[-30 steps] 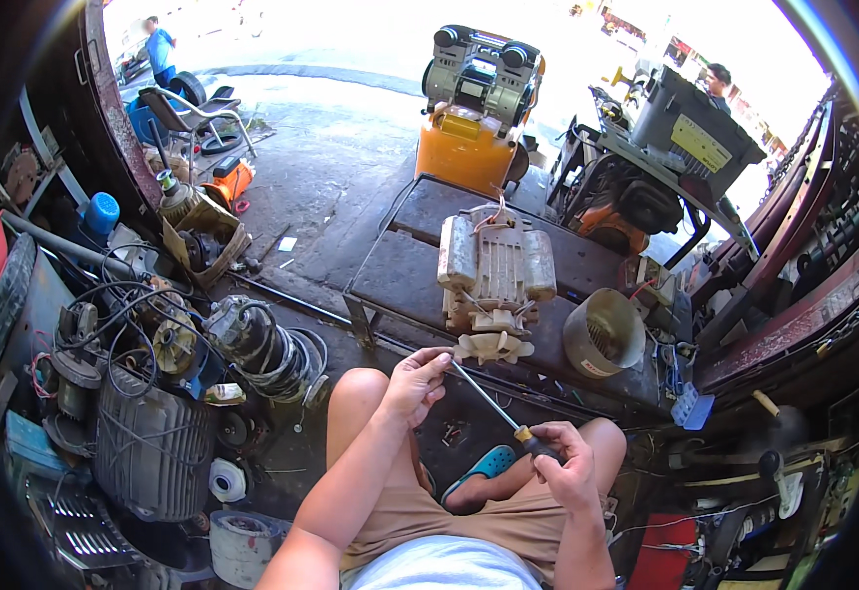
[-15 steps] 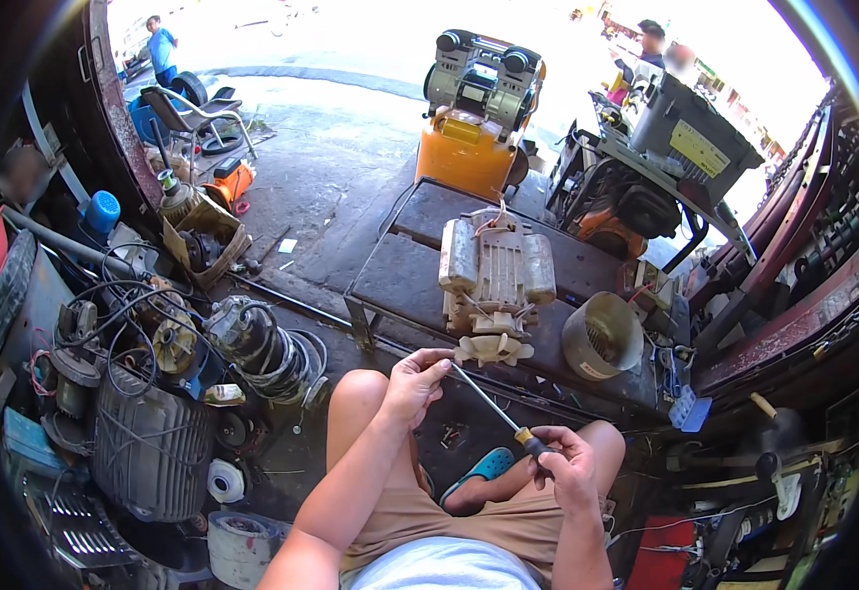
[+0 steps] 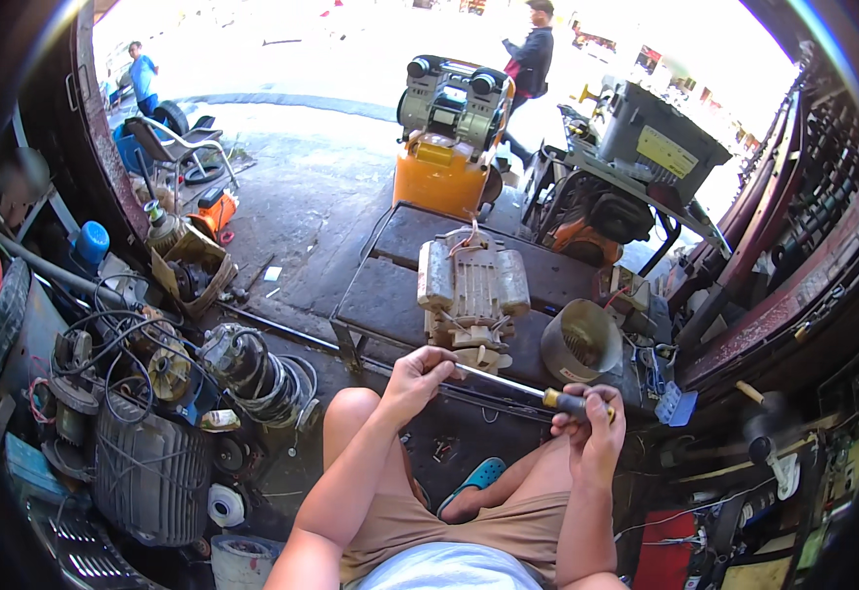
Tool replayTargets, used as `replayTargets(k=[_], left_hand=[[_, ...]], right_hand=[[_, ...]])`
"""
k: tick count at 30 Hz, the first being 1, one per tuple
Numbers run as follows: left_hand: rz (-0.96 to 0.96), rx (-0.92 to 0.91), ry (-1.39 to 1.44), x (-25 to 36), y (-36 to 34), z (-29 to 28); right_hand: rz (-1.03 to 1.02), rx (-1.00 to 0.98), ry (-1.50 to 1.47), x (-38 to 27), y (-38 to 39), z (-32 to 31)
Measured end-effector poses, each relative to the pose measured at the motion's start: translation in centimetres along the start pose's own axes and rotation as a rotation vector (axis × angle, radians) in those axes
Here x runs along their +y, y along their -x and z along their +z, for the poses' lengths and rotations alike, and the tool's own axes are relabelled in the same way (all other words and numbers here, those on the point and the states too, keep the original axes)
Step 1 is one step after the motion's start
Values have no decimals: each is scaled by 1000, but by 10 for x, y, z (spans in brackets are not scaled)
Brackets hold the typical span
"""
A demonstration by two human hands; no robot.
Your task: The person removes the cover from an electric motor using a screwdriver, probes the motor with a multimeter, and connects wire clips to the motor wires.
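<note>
My right hand (image 3: 592,425) is wrapped round the black and yellow handle of a screwdriver (image 3: 504,381), whose long metal shaft points left. At the shaft's tip, my left hand (image 3: 416,385) is closed in a pinch; whatever sits between its fingertips is too small to make out. Just beyond the hands stands a worn electric motor (image 3: 475,287) with two cylinders along its sides. Its pale fan (image 3: 481,358) faces me, partly covered by my left fingers and the shaft.
The motor rests on a low dark metal bench (image 3: 366,295), beside an open round metal cover (image 3: 581,340). An orange air compressor (image 3: 439,182) stands behind. Cables, a finned motor housing (image 3: 152,462) and other parts crowd the left; tools lie right. A person (image 3: 531,54) is outside.
The screwdriver has swung closer to level as my right hand rose and turned its handle. My left hand stays near the fan. The view has shifted slightly, and a person outside has moved left.
</note>
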State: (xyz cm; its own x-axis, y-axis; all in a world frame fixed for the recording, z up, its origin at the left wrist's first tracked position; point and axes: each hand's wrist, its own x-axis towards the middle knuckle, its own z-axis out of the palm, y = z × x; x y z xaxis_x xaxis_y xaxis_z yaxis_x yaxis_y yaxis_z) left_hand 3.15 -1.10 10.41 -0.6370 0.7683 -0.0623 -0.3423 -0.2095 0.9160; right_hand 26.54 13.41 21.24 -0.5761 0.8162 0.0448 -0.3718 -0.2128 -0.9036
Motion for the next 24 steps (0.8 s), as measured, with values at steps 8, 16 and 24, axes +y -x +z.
replayTargets(k=[8, 16, 24], left_hand=[[181, -16, -14, 18, -80, 31], [281, 61, -208, 1, -97, 29], [260, 32, -376, -10, -92, 28]], right_hand=[[-191, 12, 89, -27, -59, 35], [-239, -23, 228, -40, -81, 51], [-312, -27, 388, -40, -103, 63]])
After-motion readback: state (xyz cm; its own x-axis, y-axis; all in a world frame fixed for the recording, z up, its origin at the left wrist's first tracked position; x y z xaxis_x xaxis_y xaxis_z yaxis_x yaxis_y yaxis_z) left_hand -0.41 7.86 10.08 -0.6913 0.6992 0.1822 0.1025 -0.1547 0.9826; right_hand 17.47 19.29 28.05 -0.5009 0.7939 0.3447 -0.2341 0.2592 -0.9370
